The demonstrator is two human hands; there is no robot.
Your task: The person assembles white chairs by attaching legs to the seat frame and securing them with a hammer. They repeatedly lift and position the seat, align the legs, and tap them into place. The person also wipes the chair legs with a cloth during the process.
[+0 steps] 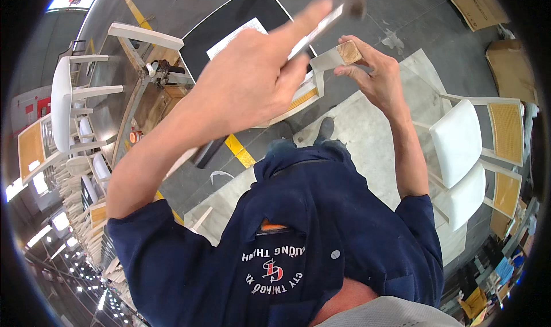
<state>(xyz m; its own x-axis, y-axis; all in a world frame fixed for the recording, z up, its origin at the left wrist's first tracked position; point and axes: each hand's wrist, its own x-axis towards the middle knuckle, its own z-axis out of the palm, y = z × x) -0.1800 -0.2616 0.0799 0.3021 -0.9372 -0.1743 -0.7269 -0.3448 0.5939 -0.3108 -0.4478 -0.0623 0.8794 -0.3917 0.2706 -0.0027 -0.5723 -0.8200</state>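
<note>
My left hand (244, 77) is closed round the handle of a hammer (354, 1), index finger stretched along it. The hammer's dark head is raised and slightly blurred. Below and to the right, my right hand (380, 77) grips the end of a white chair leg (328, 59) between thumb and fingers. Bare wood grain shows on that leg's end face. The leg belongs to an overturned chair with a black seat underside (221, 25), a white paper sheet on it and a woven cane back (303, 100) low down. My left hand hides part of the chair.
To the left stands a workbench (135, 111) with tools and a clamp-like fitting. White-cushioned chairs (456, 143) with cane backs stand on the right, and more chairs (62, 103) line the left. A pale sheet (367, 155) covers the floor. Cardboard boxes (473, 5) sit at the far right.
</note>
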